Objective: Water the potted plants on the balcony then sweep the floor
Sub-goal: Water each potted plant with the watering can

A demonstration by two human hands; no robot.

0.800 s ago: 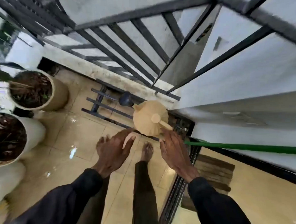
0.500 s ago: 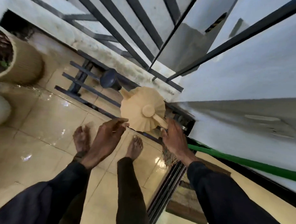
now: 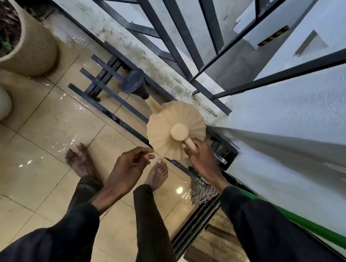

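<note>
A beige ribbed watering can [image 3: 164, 130] with a round lid knob hangs over the wet tiled floor near the balcony corner, its spout pointing up-left. My right hand [image 3: 200, 153] is shut around its handle. Just left of the can, my left hand [image 3: 127, 168] holds nothing, its fingers loosely apart and not touching the can. A ribbed beige plant pot [image 3: 34, 47] with dark soil stands at the far left, and below it the edge of a white pot [image 3: 0, 103] shows. A green-handled mop [image 3: 310, 227] leans along the right wall, its stringy head [image 3: 201, 192] on the floor.
A black metal rack [image 3: 103, 85] lies on the tiles by the ledge, with a small black pot [image 3: 135, 84] beside it. Black railing bars [image 3: 171, 42] rise behind the ledge. My bare feet [image 3: 157, 175] stand on wet tiles. A sliding-door track and a woven mat [image 3: 217, 248] lie bottom right.
My right hand has closed on the watering can's handle. My left hand has come off the can and drawn back slightly. The view has shifted right, so fewer pots show.
</note>
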